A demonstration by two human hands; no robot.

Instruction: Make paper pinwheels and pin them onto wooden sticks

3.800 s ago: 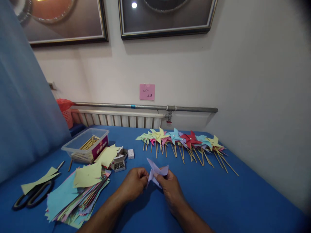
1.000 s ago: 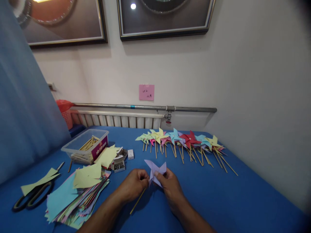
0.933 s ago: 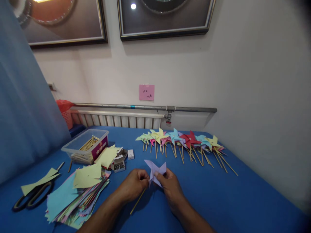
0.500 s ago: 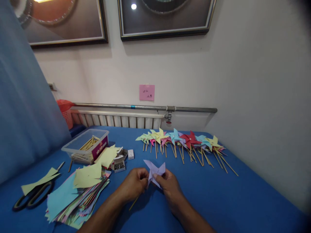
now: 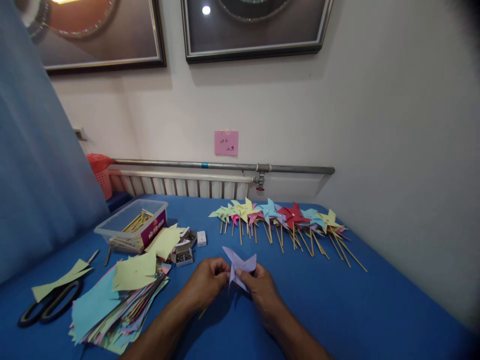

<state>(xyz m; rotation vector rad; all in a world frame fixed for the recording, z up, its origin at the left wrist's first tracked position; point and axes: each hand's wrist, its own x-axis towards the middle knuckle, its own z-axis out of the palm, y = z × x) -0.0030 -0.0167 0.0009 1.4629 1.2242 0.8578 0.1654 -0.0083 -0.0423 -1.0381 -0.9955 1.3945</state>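
A lavender paper pinwheel (image 5: 239,263) is pinched between both hands low in the middle of the head view. My left hand (image 5: 208,283) is closed behind its left side, fingers curled round a thin wooden stick (image 5: 203,313) that pokes out below the wrist. My right hand (image 5: 262,288) pinches the pinwheel's centre from the right. Both hover just above the blue tabletop (image 5: 337,310).
A row of finished pinwheels on sticks (image 5: 285,220) lies at the back. A stack of coloured paper squares (image 5: 116,300), scissors (image 5: 48,302), a clear box of sticks (image 5: 133,227) and small boxes of pins (image 5: 183,252) sit at the left. A wall rises close at the right.
The stick slid further up behind the pinwheel, so less of it shows below my left hand. Both hands stayed in place with small finger shifts.
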